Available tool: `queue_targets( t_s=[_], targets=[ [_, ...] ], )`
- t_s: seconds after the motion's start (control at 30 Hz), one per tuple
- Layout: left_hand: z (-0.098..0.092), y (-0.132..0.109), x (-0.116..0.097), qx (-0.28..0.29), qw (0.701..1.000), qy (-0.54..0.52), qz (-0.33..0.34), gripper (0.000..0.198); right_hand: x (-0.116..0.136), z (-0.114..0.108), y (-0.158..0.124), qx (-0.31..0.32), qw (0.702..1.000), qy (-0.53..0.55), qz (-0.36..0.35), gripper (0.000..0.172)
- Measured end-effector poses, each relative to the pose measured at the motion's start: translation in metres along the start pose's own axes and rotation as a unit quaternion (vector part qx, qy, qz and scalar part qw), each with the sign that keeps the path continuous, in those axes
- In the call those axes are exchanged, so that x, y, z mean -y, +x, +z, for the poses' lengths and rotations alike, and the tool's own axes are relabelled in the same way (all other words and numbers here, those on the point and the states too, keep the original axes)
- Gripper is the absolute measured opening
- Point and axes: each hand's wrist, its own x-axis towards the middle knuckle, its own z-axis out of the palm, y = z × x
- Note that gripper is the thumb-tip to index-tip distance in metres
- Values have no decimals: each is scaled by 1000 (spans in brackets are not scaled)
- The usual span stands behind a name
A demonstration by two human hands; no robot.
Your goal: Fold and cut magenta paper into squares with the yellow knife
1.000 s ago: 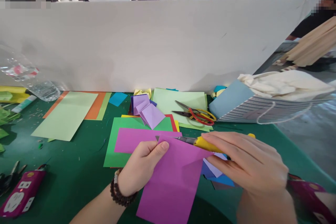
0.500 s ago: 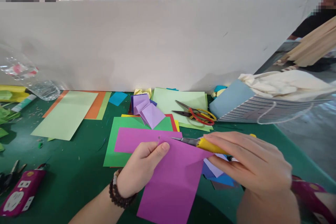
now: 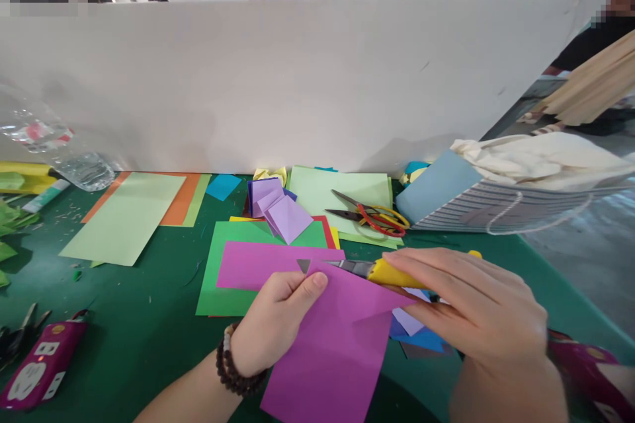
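Observation:
My left hand (image 3: pixel 288 314), with a beaded bracelet at the wrist, pinches the upper left corner of a purple sheet of paper (image 3: pixel 337 344) between thumb and fingers. In my right hand (image 3: pixel 471 310) is a yellow utility knife (image 3: pixel 391 273), its blade pointing left along the sheet's slanted upper edge. The blade runs partly behind the paper, and its tip shows just past the corner near my left thumb. A purple strip (image 3: pixel 268 261) lies on a green sheet (image 3: pixel 208 301) under the blade.
Scissors (image 3: pixel 372 215) lie on pale green paper behind the knife. Folded lilac papers (image 3: pixel 288 215) sit beside them. A striped paper bag (image 3: pixel 446 195) stands right, a plastic bottle (image 3: pixel 84 168) left. A magenta device (image 3: pixel 44 363) lies front left; a white partition (image 3: pixel 278 86) bounds the back.
My left hand and the purple sheet have shifted slightly right. The knife has slid a little left, and its blade tip now shows beyond the sheet's corner.

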Motion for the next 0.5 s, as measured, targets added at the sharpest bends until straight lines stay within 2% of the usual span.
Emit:
queue_targets(
  t_s=[0.07, 0.3, 0.37, 0.43, 0.5],
  targets=[
    [0, 0, 1, -2, 1000, -2, 0, 62, -3, -1, -2, 4, 1000, -3, 6, 20],
    [-2, 2, 5, 14, 999, -39, 4, 58, -9, -10, -11, -40, 996, -60, 47, 31],
    [-1, 2, 5, 16, 999, -44, 5, 58, -10, -10, -12, -38, 994, -68, 75, 30],
    [0, 3, 4, 18, 999, -45, -4, 57, -13, -6, -13, -26, 990, -75, 118, 26],
    [0, 4, 3, 25, 998, -48, -22, 55, -18, 6, -16, 21, 982, -73, 176, 22]
  ],
)
